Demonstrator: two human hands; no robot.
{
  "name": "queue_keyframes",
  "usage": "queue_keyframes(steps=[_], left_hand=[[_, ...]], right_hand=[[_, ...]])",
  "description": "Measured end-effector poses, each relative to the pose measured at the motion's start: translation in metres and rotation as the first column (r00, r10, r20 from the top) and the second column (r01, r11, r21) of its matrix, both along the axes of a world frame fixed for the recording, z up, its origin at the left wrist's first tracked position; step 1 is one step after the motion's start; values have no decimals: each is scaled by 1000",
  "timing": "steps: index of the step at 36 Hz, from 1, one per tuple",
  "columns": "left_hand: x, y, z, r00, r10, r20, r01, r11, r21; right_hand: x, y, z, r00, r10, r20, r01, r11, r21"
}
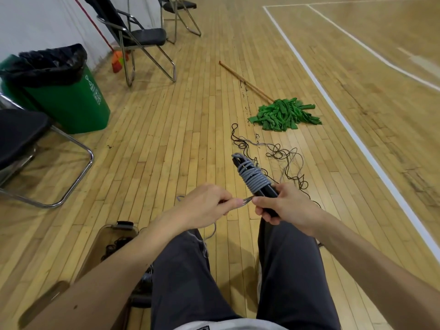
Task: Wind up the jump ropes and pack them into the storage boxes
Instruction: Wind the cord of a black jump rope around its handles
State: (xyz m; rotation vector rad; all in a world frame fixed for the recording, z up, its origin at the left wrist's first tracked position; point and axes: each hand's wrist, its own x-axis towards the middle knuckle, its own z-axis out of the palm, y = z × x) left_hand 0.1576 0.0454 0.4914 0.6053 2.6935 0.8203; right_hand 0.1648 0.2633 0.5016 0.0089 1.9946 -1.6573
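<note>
My right hand point(283, 206) grips the black handles of a jump rope point(254, 179), which has grey cord coiled in several turns around them. My left hand point(207, 206) pinches the loose end of that grey cord just left of the handles. A slack stretch of the cord hangs down over my left thigh. On the floor ahead lies a tangle of dark and grey rope point(278, 158). A clear storage box point(114, 241) with a black latch stands by my left leg, and dark coiled rope shows inside it; my left arm hides much of it.
A green mop point(283, 114) with a wooden stick lies on the wooden floor ahead. A green bin point(71, 101) with a black liner stands at the left. Folding chairs point(140, 39) stand behind and beside it. White court lines point(345, 120) run along the right.
</note>
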Motion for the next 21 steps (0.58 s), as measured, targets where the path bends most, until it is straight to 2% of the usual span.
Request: queue_keyframes(steps=[4, 8, 10, 17, 21], left_hand=[[5, 2, 9, 998, -49, -43, 45, 994, -96], [13, 9, 19, 969, -172, -180, 89, 915, -393], [18, 12, 25, 937, -234, -258, 87, 874, -478], [24, 18, 48, 881, -342, -328, 92, 803, -588], [18, 19, 70, 853, -383, -355, 90, 778, -622]], right_hand=[[-2, 1, -2, 999, 24, -31, -22, 999, 46], [-2, -2, -5, 993, 68, -100, -52, 987, 153], [-3, -3, -9, 989, 81, -124, -55, 978, 201], [-1, -4, -13, 988, 97, -117, -73, 978, 193], [1, -7, -9, 993, 78, -91, -67, 991, 119]])
